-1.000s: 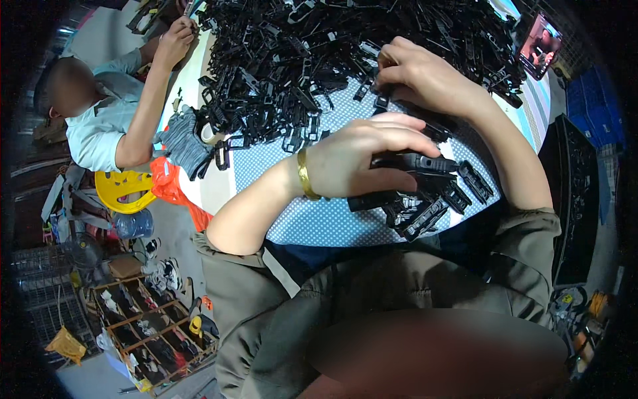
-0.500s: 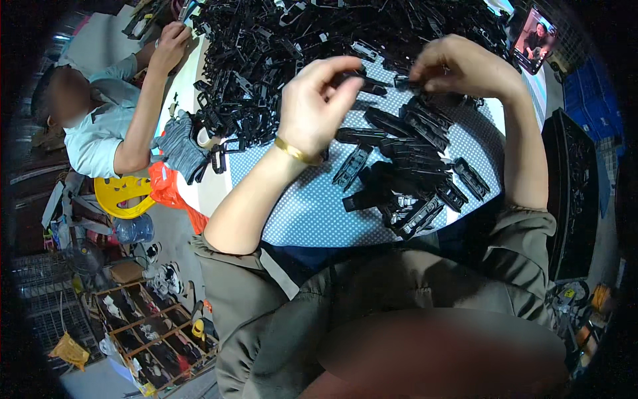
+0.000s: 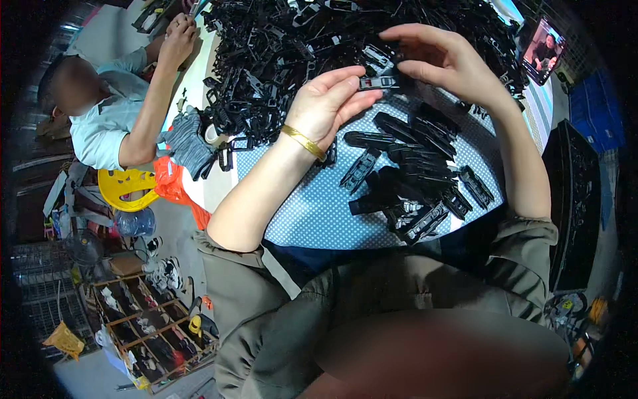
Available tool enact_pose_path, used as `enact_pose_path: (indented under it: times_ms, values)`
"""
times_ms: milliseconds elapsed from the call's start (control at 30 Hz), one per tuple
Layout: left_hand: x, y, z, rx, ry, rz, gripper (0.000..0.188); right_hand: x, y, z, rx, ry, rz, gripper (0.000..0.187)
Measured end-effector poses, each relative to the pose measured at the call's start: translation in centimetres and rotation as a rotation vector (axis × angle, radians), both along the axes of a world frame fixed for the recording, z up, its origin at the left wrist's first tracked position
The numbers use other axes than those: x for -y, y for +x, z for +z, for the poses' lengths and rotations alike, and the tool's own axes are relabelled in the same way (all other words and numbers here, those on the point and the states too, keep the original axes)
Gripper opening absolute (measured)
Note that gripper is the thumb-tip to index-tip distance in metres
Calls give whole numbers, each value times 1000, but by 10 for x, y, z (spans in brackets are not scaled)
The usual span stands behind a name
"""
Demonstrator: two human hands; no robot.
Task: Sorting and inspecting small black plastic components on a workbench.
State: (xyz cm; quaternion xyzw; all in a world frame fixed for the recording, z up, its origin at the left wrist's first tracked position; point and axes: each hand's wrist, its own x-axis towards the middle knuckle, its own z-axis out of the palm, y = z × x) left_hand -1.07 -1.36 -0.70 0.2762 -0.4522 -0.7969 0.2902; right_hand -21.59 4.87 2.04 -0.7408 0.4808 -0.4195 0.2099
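My left hand (image 3: pixel 319 110), with a gold bracelet (image 3: pixel 304 142) on its wrist, pinches a slim black plastic part (image 3: pixel 379 82) that has a slotted frame. Just right of that part is my right hand (image 3: pixel 452 66), its thumb and fingers apart and nothing seen between them. A big heap of loose black plastic parts (image 3: pixel 266 73) spreads beyond both hands. Nearer to me, a smaller group of long black plastic parts (image 3: pixel 415 156) lies on the dotted blue tablecloth (image 3: pixel 299 213).
Across the left side a person (image 3: pixel 109 126) sits with a hand at the table. Grey gloves (image 3: pixel 188 147) and a red plastic bag (image 3: pixel 174 186) lie at the table's left edge. A phone (image 3: pixel 543 52) stands at the far right. Beside me on the right is a black tray (image 3: pixel 573 206).
The left hand has closed its fingers on the black plastic part. The right hand's fingers have spread and risen slightly. The view has shifted a little.
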Motion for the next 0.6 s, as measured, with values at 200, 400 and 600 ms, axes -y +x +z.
enact_pose_path:
  times_ms: [200,400,600]
  values:
    - [-4,0,1,-66,36,34,29,-2,29,-10,-30,-155,-54,24]
    - [-3,1,-1,-95,10,27,32,2,30,-16,-163,-321,-101,23]
    - [-4,1,0,-103,-17,22,32,5,30,-19,-133,-299,-100,22]
